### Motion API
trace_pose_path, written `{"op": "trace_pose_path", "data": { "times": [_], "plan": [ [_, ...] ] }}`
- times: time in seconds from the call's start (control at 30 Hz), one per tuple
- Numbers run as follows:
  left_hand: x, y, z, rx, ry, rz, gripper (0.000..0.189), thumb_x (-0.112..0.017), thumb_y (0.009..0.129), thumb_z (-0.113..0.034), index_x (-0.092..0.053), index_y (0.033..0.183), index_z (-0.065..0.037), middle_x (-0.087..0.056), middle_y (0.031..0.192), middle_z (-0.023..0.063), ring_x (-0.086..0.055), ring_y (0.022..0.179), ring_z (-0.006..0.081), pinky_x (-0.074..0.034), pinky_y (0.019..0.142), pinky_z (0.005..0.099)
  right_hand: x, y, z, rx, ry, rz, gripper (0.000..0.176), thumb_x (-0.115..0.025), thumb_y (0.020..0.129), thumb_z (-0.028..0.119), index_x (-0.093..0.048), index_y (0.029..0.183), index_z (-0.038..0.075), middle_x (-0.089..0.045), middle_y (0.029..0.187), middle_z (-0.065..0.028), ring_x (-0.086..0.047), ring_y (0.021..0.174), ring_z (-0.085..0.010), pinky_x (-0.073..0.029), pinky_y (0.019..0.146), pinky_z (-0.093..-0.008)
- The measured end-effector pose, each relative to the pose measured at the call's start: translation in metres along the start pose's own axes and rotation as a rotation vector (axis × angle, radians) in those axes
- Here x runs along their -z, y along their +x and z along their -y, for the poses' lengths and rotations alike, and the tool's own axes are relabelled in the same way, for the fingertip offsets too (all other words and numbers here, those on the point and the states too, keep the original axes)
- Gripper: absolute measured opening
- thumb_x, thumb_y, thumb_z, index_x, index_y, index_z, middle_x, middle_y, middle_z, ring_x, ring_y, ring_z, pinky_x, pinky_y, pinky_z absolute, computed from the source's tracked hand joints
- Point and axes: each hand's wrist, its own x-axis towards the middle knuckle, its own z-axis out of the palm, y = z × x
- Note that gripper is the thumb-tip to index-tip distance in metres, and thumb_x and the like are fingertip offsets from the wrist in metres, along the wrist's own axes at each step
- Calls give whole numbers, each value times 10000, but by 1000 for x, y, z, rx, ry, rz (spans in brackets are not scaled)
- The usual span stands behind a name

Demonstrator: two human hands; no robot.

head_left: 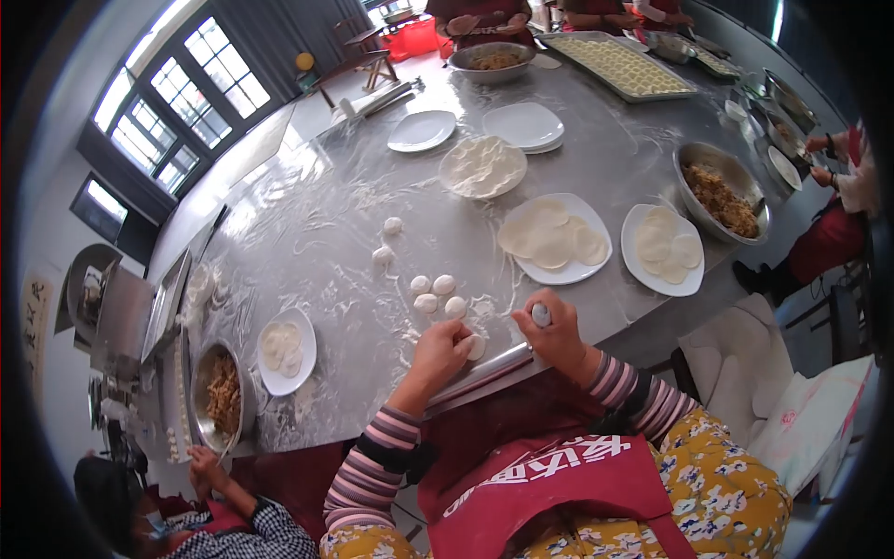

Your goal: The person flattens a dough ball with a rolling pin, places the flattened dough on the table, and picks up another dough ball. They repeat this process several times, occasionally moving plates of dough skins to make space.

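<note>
My left hand (440,358) is at the table's near edge, its fingers closed at the rim of a small dough round (477,347). Just to the right, my right hand (557,337) is wrapped round a rolling pin (541,315), whose grey rounded end shows above the fist. Most of the pin is hidden by the hand. Several small dough pieces (426,303) lie just beyond my left hand, with two more dough balls (383,253) farther off. Flat dough wrappers (549,235) overlap on a white plate (570,278) beyond my right hand.
Metal bowls of filling stand at right (684,191) and left (248,396). A plate of flour (482,168) sits mid-table, near empty plates (421,130). A tray of dumplings (619,65) is at the far end. Co-workers stand around; one person's hand (209,469) is at lower left.
</note>
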Motion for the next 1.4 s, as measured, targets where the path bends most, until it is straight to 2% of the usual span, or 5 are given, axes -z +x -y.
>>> {"op": "trace_pose_path", "data": {
  "times": [0.47, 0.8, 0.83, 1.33, 1.4],
  "plan": [
    [-9, -4, 5, 185, -267, 13, 118, -626, 759, -123, -626, 801, -13, -638, 727, 160, -636, 694, 300, -485, 636, 379, -8, 2, -8, 46, -123, -73, 232, -708, 739, 49, -489, 816, 47, -542, 637, -132, -562, 562, -345, -430, 487, -381],
    [-11, 13, 7, -243, 115, -80, 101, -636, 755, -85, -658, 803, 1, -635, 728, 155, -627, 686, 243, -487, 652, 334, -14, 6, -14, 69, -166, -49, 220, -698, 750, 45, -490, 824, 52, -526, 616, -140, -544, 516, -322, -418, 467, -362],
    [-8, 7, 2, -88, -14, -63, 123, -617, 742, -115, -656, 783, -5, -630, 767, 193, -623, 757, 338, -485, 686, 400, -9, 2, -10, 109, -242, -45, 224, -698, 749, 43, -490, 831, 51, -528, 620, -138, -543, 514, -322, -418, 463, -361],
    [-1, 15, 7, -73, -80, 67, 106, -597, 757, -99, -632, 757, 2, -628, 730, 193, -626, 709, 337, -478, 633, 393, -6, 1, -6, 56, -149, -61, 223, -704, 746, 39, -492, 815, 41, -530, 627, -115, -526, 498, -269, -430, 481, -338],
    [-4, 13, 7, -92, -13, 147, 84, -588, 767, -53, -604, 802, 22, -612, 692, 98, -591, 668, 157, -463, 606, 296, -13, 5, -16, 95, -155, -83, 230, -705, 750, 44, -486, 820, 44, -536, 627, -128, -536, 504, -283, -425, 473, -342]
  ]
}}
